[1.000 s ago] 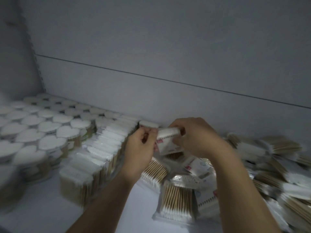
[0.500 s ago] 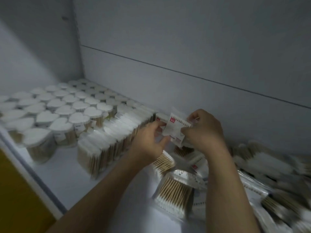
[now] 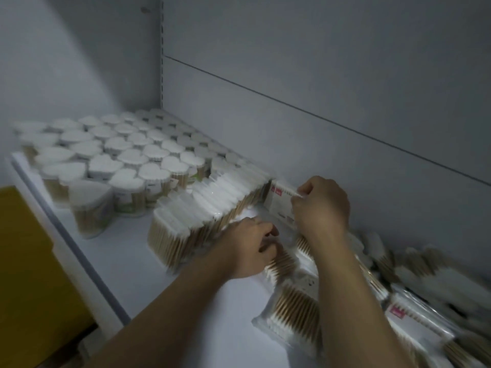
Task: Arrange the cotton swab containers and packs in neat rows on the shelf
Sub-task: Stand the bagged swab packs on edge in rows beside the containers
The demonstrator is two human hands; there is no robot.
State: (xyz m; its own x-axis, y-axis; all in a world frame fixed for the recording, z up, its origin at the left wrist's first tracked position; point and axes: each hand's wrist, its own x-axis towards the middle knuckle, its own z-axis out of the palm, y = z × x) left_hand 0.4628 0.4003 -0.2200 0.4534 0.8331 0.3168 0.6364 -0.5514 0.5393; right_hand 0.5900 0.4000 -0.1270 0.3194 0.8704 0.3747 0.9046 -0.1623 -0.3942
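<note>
My right hand (image 3: pixel 320 205) is shut on a flat cotton swab pack (image 3: pixel 280 200) with a red label, holding it upright at the far end of a row of standing packs (image 3: pixel 210 211). My left hand (image 3: pixel 252 248) rests lower, fingers curled over a loose pack (image 3: pixel 283 264) lying flat; whether it grips the pack is unclear. Heart-lidded swab containers (image 3: pixel 119 155) stand in rows at the left. A jumbled pile of packs (image 3: pixel 414 296) lies at the right.
The white shelf (image 3: pixel 127 261) has a front edge running diagonally at the left, with a yellow surface (image 3: pixel 29 274) below it. A grey back wall (image 3: pixel 318 102) rises right behind the packs. One swab pack (image 3: pixel 295 317) lies flat near my right forearm.
The view swung left and down. My right hand carried the red-label pack back to the end of the standing row. My left hand let go of it and dropped onto the loose packs.
</note>
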